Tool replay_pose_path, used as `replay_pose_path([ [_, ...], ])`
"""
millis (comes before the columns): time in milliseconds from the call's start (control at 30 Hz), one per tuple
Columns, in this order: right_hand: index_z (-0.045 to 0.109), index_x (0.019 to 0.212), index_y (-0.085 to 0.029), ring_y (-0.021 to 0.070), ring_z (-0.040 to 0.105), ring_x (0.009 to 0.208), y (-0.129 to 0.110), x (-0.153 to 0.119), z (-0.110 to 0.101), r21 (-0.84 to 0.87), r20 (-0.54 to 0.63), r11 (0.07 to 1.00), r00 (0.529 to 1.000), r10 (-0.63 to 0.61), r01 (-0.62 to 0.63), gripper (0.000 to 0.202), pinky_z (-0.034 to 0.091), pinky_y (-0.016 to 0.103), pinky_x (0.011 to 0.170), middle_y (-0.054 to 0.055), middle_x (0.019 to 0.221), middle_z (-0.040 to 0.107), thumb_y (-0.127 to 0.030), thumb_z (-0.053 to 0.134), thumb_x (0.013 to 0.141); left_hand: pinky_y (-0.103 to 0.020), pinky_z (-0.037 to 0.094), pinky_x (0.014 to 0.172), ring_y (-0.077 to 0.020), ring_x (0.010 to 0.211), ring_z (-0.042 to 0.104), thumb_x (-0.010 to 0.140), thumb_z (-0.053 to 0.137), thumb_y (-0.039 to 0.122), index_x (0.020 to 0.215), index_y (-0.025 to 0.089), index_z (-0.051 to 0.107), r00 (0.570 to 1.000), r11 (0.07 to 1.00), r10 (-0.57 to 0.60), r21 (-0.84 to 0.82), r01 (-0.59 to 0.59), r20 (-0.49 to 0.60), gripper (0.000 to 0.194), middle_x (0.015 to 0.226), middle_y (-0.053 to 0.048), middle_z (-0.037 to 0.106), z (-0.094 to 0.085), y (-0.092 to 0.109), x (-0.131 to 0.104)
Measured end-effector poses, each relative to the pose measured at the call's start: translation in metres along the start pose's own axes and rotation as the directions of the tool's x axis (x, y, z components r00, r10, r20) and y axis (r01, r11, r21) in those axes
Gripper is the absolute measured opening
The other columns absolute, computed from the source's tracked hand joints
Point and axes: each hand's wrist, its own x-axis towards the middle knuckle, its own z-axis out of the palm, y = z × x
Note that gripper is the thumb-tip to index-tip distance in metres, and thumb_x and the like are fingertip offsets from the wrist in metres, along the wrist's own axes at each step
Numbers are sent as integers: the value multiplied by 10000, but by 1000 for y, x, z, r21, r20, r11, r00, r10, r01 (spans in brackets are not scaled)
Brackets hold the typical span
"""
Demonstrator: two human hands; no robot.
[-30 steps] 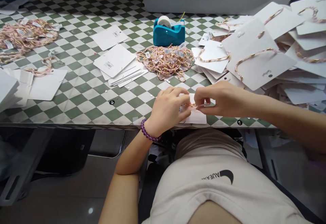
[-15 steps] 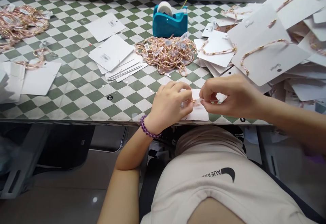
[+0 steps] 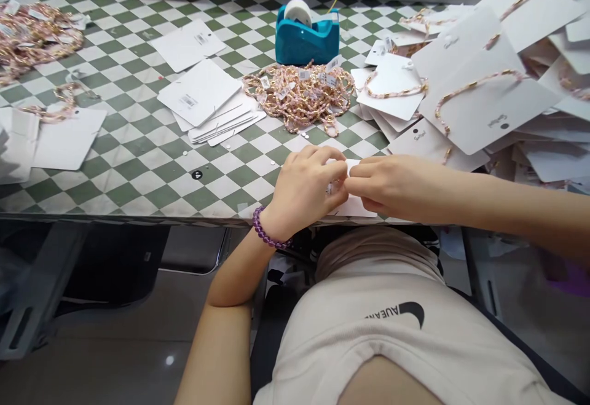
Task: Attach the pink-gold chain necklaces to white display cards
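Note:
Close to the table's front edge, a white card lies under both hands. My left hand, with a purple bead bracelet on its wrist, has its fingers curled in a pinch at the card. It holds a pink and gold beaded necklace, now almost wholly covered by the fingers. My right hand meets the left fingertips over the card, its own fingers pressed together; what they hold is hidden. Beyond the hands is a heap of beaded necklaces with small white tags.
A teal tape dispenser stands behind the heap. White cards are stacked to its left. Many cards with necklaces pile up on the right. More necklaces and cards lie at far left.
My right hand has turned and moved left against the left fingertips, covering the necklace end and clear strip seen between the hands before. The left hand has stayed nearly still.

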Motion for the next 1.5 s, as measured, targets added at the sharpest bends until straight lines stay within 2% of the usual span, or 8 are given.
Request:
replay_pose_path([
  [233,599,840,-159,177,580,727,0,4,5,-35,37,999,999,-41,42,180,397,306,602,57,788,633,-11,520,774,-375,427,848,-244,1036,575,870,615,370,895,217,673,1000,1000,1,-14,-1,24,166,1194,-16,680,1,-2,0],
  [400,567,843,-159,172,547,717,-4,2,9,-102,-54,994,998,-34,28,118,330,288,564,56,744,596,-52,520,828,-379,431,862,-247,1040,571,869,609,334,909,218,684,1000,1000,-6,-13,6,20,144,1184,-24,683,2,-1,1],
  [600,553,812,-172,178,504,715,-6,-1,13,-225,-138,964,984,114,-144,151,244,291,517,64,720,582,-165,463,934,-383,439,865,-249,1051,570,854,598,265,959,222,689,1000,1000,-6,3,6,16,145,1193,-26,682,3,-1,1],
  [767,558,829,-171,196,526,770,-3,-3,24,-190,-285,962,949,135,-194,136,341,299,586,78,815,648,-222,487,933,-388,435,890,-240,1062,568,867,583,258,956,236,685,1000,1000,10,-13,-10,4,138,1198,-7,675,2,-3,0],
  [933,540,808,-182,166,549,737,-3,-10,39,-90,-428,973,891,153,-211,141,410,285,633,44,780,659,-223,501,937,-384,424,913,-231,1070,563,891,575,279,913,224,673,999,999,11,-47,-9,43,114,1199,-10,665,-1,-3,0],
  [1167,581,823,-185,183,617,867,-9,-10,43,-94,-453,963,872,184,-252,166,444,292,691,46,865,706,-236,491,953,-377,419,908,-231,1048,563,871,576,242,891,209,651,999,999,-7,-52,10,52,85,1199,-29,659,-4,-1,1],
  [1333,611,854,-175,161,643,836,-3,-13,44,-91,-462,979,879,120,-181,146,464,280,709,38,857,717,-215,508,949,-383,419,903,-232,1052,569,897,566,269,880,214,661,999,999,-3,-40,5,47,111,1207,-23,660,-3,-2,0],
  [1500,613,847,-167,148,644,800,-1,-14,44,-144,-503,975,861,73,-167,141,442,269,707,33,841,720,-218,525,945,-387,424,924,-238,1115,570,939,529,315,923,214,661,999,996,35,-77,-33,32,167,1247,-27,655,-1,-7,-3],
])
